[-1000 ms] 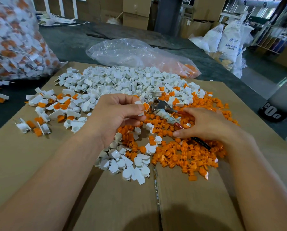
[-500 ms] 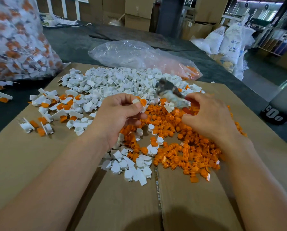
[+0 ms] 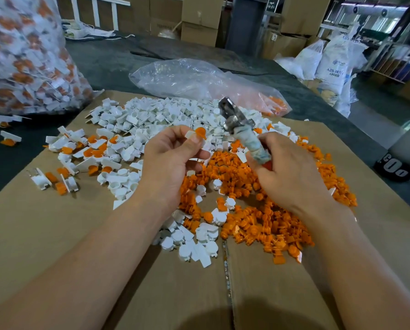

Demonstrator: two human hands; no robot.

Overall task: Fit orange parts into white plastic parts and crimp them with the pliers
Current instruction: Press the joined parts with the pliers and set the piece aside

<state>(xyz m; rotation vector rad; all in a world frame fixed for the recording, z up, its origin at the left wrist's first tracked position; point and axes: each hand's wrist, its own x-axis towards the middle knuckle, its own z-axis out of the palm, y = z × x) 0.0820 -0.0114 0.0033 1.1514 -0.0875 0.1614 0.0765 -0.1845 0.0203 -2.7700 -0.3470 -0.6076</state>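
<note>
Pliers (image 3: pixel 236 121) stand tilted in the right hand (image 3: pixel 289 175), its fingers curled round the wrapped handle, the blurred metal head pointing up and away. The left hand (image 3: pixel 173 160) pinches a white part (image 3: pixel 190 134) with an orange part (image 3: pixel 200 132) seated in it between thumb and fingertips, near the pliers but apart from them. Below, on the cardboard (image 3: pixel 56 234), a heap of orange pieces (image 3: pixel 270 225) lies beside a heap of white pieces (image 3: pixel 156 115); joined pieces (image 3: pixel 89 152) lie scattered to the left.

Forearms (image 3: pixel 92 258) bare to frame edge; left hand (image 3: pixel 168 163), right hand (image 3: pixel 292 177) bare (thumbnail (image 3: pixel 195 140) short).
</note>
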